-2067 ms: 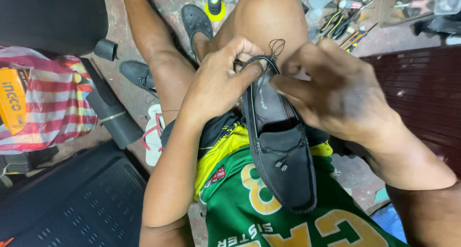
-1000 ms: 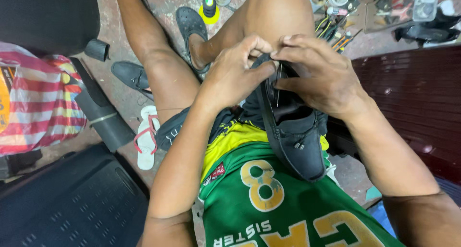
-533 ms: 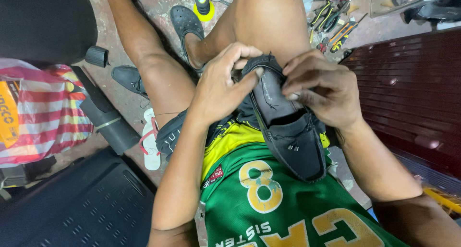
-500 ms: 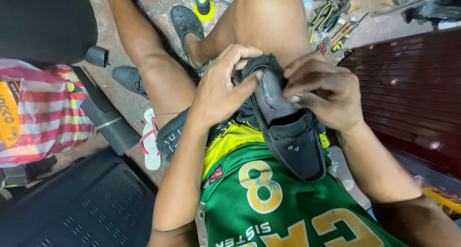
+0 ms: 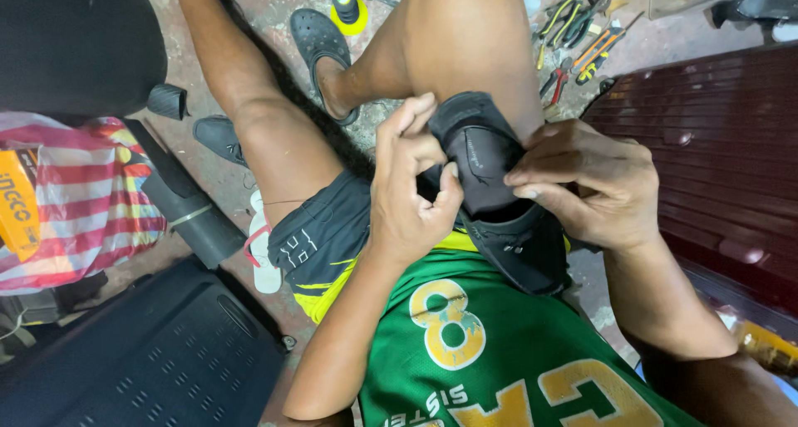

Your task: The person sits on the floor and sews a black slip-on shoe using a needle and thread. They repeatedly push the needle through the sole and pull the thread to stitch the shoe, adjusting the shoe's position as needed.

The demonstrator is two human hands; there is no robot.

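Observation:
A black loafer shoe [image 5: 490, 194] rests on my lap, its heel end raised toward my right knee and its toe against my green shirt. My left hand [image 5: 411, 190] pinches the shoe's left edge near the heel, thumb and fingers curled together. My right hand [image 5: 590, 182] grips the shoe's right side, fingertips pressed on the inner lining. Whether a needle or thread is between the fingers cannot be told.
Pliers and other hand tools [image 5: 578, 41] lie on the floor beyond my right knee. A small bottle on a yellow disc [image 5: 347, 3] stands by a black clog [image 5: 320, 53]. A dark red bench [image 5: 723, 161] is at right; a striped bag [image 5: 71, 203] and black mat [image 5: 141, 352] at left.
The shoe has turned from lying flat along my lap to heel end tipped up. Both hands have shifted closer around its heel opening, and the view has moved in.

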